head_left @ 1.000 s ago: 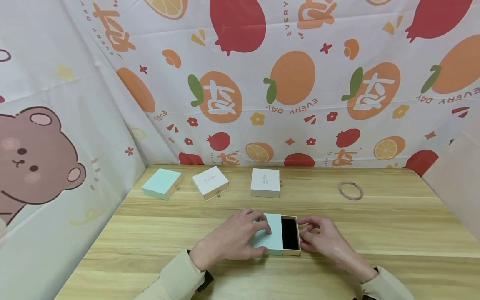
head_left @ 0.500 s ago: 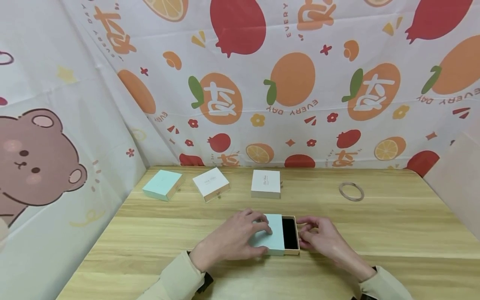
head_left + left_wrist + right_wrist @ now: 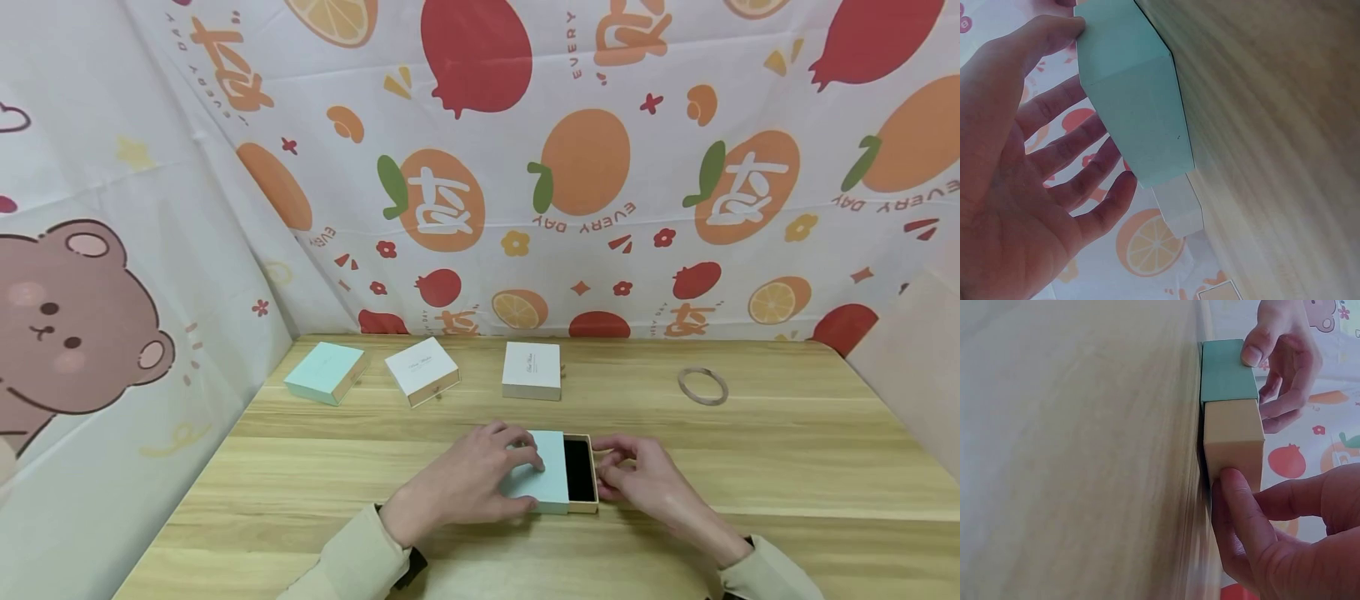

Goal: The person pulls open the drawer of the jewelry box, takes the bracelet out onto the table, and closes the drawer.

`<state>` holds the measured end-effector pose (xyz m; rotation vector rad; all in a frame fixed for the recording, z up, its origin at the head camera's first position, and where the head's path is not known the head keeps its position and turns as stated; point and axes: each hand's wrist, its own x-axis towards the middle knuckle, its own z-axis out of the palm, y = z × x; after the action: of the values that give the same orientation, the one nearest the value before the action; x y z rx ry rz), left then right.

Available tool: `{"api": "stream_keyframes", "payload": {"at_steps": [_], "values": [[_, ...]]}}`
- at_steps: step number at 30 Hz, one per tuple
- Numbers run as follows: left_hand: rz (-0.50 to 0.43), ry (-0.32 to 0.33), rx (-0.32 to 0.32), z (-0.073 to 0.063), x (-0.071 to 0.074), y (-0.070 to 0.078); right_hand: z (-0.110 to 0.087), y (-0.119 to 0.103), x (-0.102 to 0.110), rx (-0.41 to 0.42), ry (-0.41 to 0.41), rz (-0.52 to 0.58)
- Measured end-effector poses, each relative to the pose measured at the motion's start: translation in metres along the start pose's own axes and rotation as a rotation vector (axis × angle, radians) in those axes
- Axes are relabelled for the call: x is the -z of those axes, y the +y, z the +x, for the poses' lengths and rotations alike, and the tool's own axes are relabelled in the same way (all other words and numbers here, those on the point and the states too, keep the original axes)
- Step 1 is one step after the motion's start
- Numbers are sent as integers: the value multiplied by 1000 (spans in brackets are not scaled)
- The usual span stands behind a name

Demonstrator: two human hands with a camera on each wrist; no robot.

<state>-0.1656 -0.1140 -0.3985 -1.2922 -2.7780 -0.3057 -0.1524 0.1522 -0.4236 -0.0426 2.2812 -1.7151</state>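
Note:
In the head view a mint-green drawer box (image 3: 551,475) lies on the table, its tan drawer (image 3: 582,505) sticking partly out to the right. Black lining (image 3: 578,471) shows inside the drawer. My left hand (image 3: 480,475) holds the mint sleeve, curled fingers over its top and thumb by the near edge; the left wrist view shows the green side walls (image 3: 1138,119) close up. At the drawer's right end is my right hand (image 3: 648,483). In the right wrist view its thumb (image 3: 1238,487) presses the tan end face (image 3: 1235,447), with the other fingers close beside it.
Behind the hands stand another mint box (image 3: 324,371), a white box (image 3: 422,367) turned at an angle, and a second white box (image 3: 531,367). A greyish ring-shaped bangle (image 3: 702,386) lies at the back right. Printed cloth (image 3: 585,158) hangs behind the table.
The drawer has slid slightly further into the mint sleeve, and my right hand has shifted a little left with it. My left hand stays on the sleeve.

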Motion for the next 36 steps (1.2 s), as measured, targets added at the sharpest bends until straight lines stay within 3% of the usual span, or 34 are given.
{"api": "stream_keyframes", "payload": {"at_steps": [36], "values": [[6, -8, 1, 3, 1, -1, 1, -3, -4, -10, -24, 47]]}}
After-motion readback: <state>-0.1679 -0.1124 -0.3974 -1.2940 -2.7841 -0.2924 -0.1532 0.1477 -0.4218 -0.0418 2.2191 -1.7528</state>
